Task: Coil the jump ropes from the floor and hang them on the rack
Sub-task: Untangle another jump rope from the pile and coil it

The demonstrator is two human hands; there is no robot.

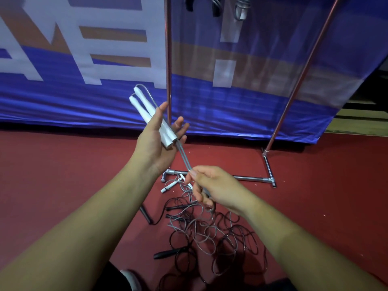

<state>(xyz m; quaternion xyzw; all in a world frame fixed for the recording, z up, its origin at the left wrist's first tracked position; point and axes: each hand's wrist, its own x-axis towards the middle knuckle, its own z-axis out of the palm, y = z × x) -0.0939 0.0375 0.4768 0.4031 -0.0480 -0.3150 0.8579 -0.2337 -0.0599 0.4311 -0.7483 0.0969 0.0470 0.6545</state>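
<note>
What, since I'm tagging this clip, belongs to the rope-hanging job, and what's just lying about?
Job: left hand, white handles, grey rope, right hand, tangled ropes on the floor, rack.
Just there: blue banner, red floor.

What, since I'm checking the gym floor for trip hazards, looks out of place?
Grey and black jump ropes lie in a tangled heap on the floor beside the rack base; the right hand pinches a grey cord running from it.

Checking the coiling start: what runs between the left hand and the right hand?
In the head view, a doubled grey cord runs from the white handles in the left hand to the right hand.
</note>
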